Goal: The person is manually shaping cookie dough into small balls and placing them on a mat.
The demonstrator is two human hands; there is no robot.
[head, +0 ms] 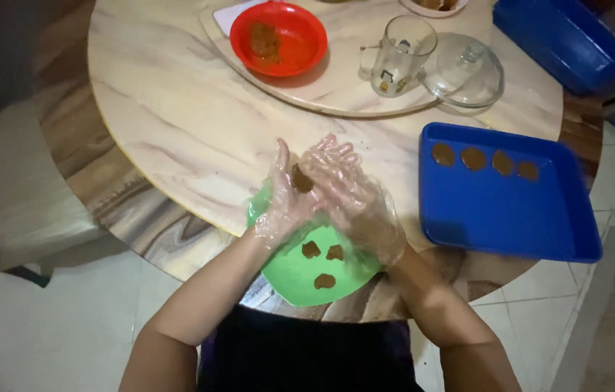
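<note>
I see both gloved hands pressed together, fingers stretched out flat, holding a brown dough piece [301, 179] between the left hand [283, 203] and the right hand [347, 190]. They are over a green plate [289, 272] with three more pieces, at the near table edge. To the right lies a blue tray [511, 218] with four flat discs. Far away stand a red bowl [278, 40] and a glass mug [400, 56].

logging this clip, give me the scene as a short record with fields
left hand: left hand in a clear plastic glove, palm against a brown dough piece
right hand: right hand gloved, pressing the same piece
below hands: green plate with three brown lumps
right side: blue tray with four flat brown discs in a row
far side: red bowl, glass mug, glass lid
surface: round marble-look table
</note>
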